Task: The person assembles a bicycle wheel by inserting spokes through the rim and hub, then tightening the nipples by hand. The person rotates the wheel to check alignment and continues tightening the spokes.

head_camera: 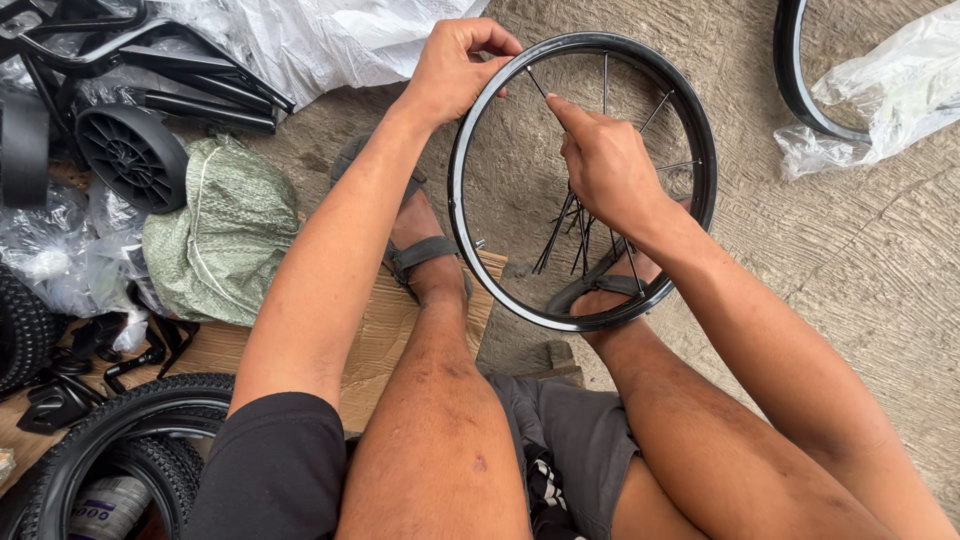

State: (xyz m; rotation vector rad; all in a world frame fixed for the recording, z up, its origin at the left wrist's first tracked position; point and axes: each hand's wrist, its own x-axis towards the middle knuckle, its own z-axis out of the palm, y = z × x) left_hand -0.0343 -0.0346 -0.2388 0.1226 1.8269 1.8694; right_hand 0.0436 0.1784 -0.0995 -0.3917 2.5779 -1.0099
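A small black bicycle wheel rim (700,130) stands on edge between my feet on the concrete floor. My left hand (455,70) grips its upper left edge. My right hand (605,165) reaches inside the rim, its forefinger and thumb pinching a thin black spoke (538,84) near the top. Several loose spokes (575,235) hang in a bunch below that hand, towards the rim's lower part. My legs and sandalled feet frame the rim on both sides.
A green woven sack (225,235) lies on cardboard (385,335) at left. Black frame parts and a small plastic wheel (130,155) sit upper left beside plastic wrap. Tyres (110,430) lie lower left. Another rim (800,80) and a plastic bag (890,85) lie upper right.
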